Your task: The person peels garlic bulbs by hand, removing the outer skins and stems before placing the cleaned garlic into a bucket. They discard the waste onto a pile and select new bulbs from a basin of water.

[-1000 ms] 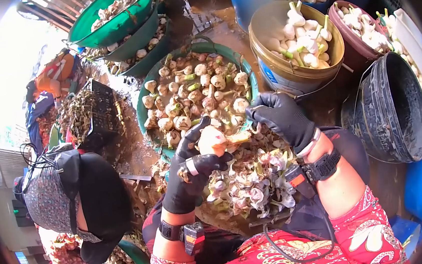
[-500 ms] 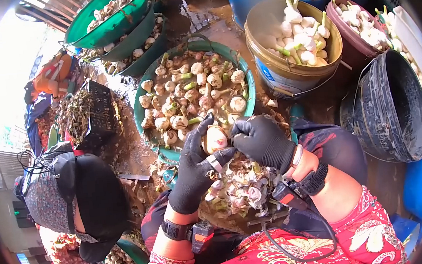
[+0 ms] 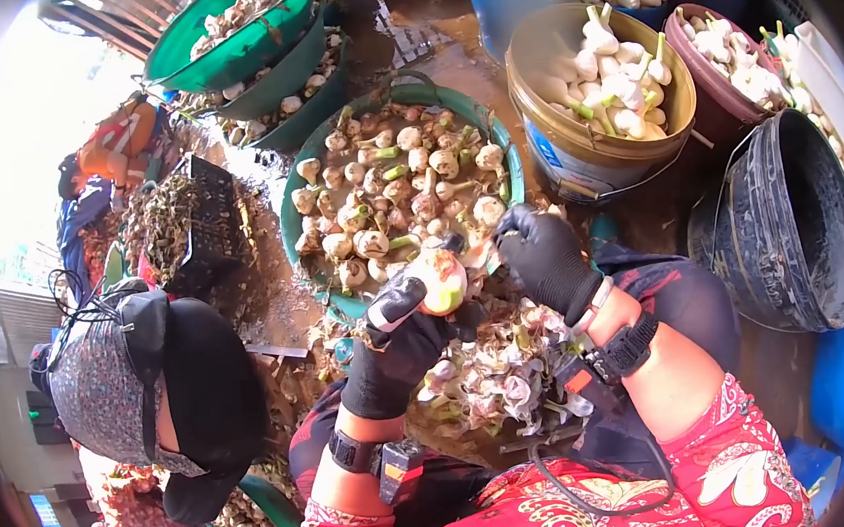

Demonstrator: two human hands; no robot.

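Left hand [image 3: 395, 351] clamps the garlic bulb [image 3: 441, 280] above the peel heap [image 3: 502, 377] — so scraps land there — while right hand [image 3: 547, 258] pinches its loose skin [image 3: 481, 251].

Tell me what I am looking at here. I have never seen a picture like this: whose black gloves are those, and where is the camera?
There is no machine here. One camera sits on a person's head and looks down, so the two black-gloved hands rising from the bottom are that person's own. The left hand grips a garlic bulb; the right hand is beside it, fingers curled at its skin, and whether it pinches anything is unclear. Loose peelings are heaped on the lap below. Ahead stands a green basin of unpeeled bulbs, a tan bucket of clean white ones, and a black bucket to the right. The capped head at left belongs to another person.
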